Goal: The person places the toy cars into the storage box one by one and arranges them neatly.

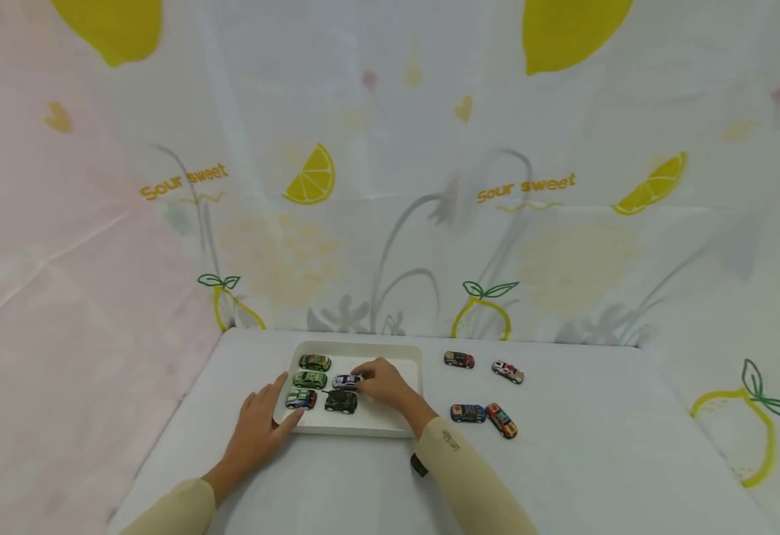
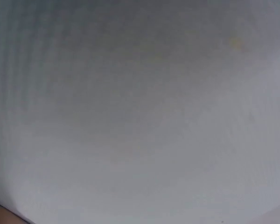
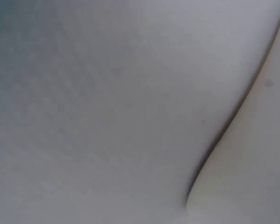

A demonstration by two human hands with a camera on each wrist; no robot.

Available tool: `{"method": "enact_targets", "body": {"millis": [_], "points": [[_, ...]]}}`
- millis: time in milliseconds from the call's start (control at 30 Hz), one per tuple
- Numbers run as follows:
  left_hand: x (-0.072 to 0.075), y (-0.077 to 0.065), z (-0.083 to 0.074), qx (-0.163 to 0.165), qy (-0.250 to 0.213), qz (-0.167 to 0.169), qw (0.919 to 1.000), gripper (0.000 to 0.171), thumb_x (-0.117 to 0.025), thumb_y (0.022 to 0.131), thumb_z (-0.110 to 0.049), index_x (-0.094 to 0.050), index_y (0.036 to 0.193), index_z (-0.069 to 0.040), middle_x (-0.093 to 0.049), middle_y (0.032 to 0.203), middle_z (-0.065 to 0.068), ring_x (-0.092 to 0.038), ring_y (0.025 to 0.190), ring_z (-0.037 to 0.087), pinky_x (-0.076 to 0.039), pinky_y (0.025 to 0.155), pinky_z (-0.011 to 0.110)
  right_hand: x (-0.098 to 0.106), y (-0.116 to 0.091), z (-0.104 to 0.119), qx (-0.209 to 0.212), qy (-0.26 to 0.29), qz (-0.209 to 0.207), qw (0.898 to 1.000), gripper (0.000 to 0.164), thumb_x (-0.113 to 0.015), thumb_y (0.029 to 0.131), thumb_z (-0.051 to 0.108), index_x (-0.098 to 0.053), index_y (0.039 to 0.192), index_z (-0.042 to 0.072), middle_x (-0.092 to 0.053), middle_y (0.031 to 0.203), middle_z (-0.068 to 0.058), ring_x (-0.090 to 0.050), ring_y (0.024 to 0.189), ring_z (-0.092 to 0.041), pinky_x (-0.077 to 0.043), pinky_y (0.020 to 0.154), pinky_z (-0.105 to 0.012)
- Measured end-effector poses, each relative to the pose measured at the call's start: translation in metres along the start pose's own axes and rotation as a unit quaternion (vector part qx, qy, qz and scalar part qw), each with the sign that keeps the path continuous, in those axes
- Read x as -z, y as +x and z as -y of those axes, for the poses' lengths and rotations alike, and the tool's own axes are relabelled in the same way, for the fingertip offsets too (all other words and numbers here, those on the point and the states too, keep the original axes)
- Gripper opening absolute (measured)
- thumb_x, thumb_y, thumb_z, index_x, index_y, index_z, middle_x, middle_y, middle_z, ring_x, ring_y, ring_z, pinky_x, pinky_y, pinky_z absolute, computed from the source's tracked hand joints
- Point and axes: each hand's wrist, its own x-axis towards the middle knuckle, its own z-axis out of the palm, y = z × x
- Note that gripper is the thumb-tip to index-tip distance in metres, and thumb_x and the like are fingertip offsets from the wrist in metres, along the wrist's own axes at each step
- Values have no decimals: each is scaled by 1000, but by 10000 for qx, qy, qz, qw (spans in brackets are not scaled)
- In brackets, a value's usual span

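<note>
Two sleeves (image 1: 477,475): foreground. My left hand (image 1: 256,427), fingers spread, touches one tray (image 1: 363,431); my right hand (image 1: 386,383) pinches one white car (image 1: 345,382). Vehicles (image 1: 310,380): five inside, four outside.

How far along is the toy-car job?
Looks done: four toy cars sit in the white tray. In hand: the right grip pinches the white-and-purple car there. Apparently left: four loose cars on the table, right of the tray.
</note>
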Motion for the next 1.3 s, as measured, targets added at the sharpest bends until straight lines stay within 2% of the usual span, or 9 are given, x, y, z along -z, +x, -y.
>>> {"method": "enact_targets", "body": {"millis": [233,300,867,1067,1300], "points": [[0,0,0,-67,-8,-77,9999,76,-59,84,-48,-29,144,-11,-49,132,20,-41,123,38,-21,103,58,0,-1,-5,-198,854,-60,9961,22,-69,80,16,-71,102,12,-63,90,-2,-50,74,-10,-43,63,-23],[0,0,0,-76,7,-74,9999,76,-59,84,-48,-29,144,-11,-49,131,20,-41,123,37,-22,103,58,-2,-1,-6,-208,956,-68,9952,22,-70,80,16,-71,101,12,-62,90,-2,-49,75,-10,-42,63,-23],[1,0,1,-189,-12,-128,9997,75,-60,84,-46,-31,144,-9,-51,129,21,-43,121,38,-23,101,59,-8,4,-11,-204,868,-220,9958,20,-71,79,16,-71,99,11,-59,83,1,-48,74,-9,-41,66,-23],[1,-1,5,-107,28,-94,9999,76,-59,85,-46,-28,145,-10,-51,128,21,-42,121,37,-22,102,58,-9,2,-6,-258,958,-212,9948,21,-71,79,17,-71,100,10,-58,83,0,-48,74,-10,-40,65,-22],[0,1,3,-77,-50,41,9999,77,-58,85,-49,-28,145,-12,-49,131,21,-41,123,38,-21,103,58,-5,0,-5,-365,847,-298,9953,20,-71,79,17,-72,98,10,-58,83,0,-47,74,-10,-39,62,-21]]}}
